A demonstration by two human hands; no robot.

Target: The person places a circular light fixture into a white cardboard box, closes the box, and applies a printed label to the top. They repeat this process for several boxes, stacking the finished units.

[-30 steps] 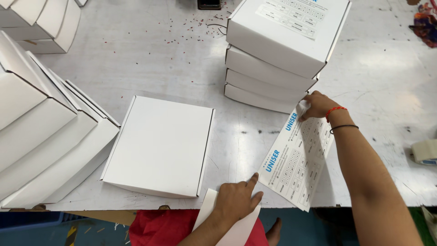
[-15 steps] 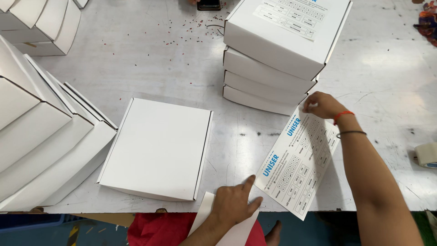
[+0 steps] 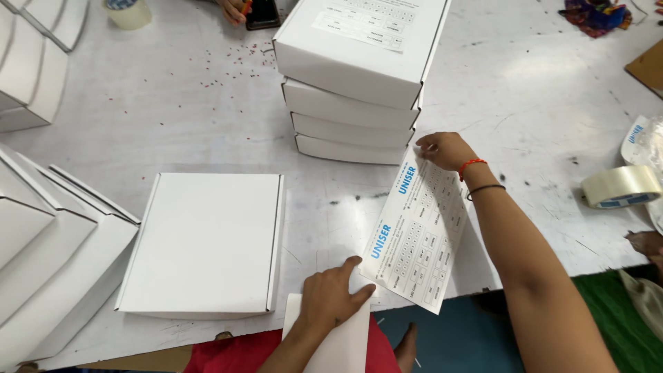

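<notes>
Nearest the camera, the left hand (image 3: 331,298) lies flat on a blank white sheet (image 3: 343,340) that hangs over the near edge of the bench (image 3: 539,103), its fingers (image 3: 351,263) spread and pressing down rather than gripping anything. Just right of it, a printed label sheet (image 3: 418,238) with blue headings and small grids slants from the near edge up toward the middle; its lower corner sticks out past the bench edge with nothing beneath it. The right hand (image 3: 447,149) pinches the far top corner of that label sheet, fingers closed narrowly on the paper. To the left, a flat closed white box (image 3: 205,242) lies alone on the bench, and further left a fanned row of white boxes (image 3: 48,249) leans at an angle. Behind the right hand stands a stack of white boxes (image 3: 356,90), the top one set skew and carrying a label already. A roll of clear tape (image 3: 621,186) sits at the right, well apart from both hands. At the far edge another person's hand (image 3: 231,8) shows beside a dark phone (image 3: 262,12). Held by one corner only, the label sheet could sag, curl or crease, and its free end could catch on the bench edge; the skewed top box looks liable to slide if the stack is nudged.
</notes>
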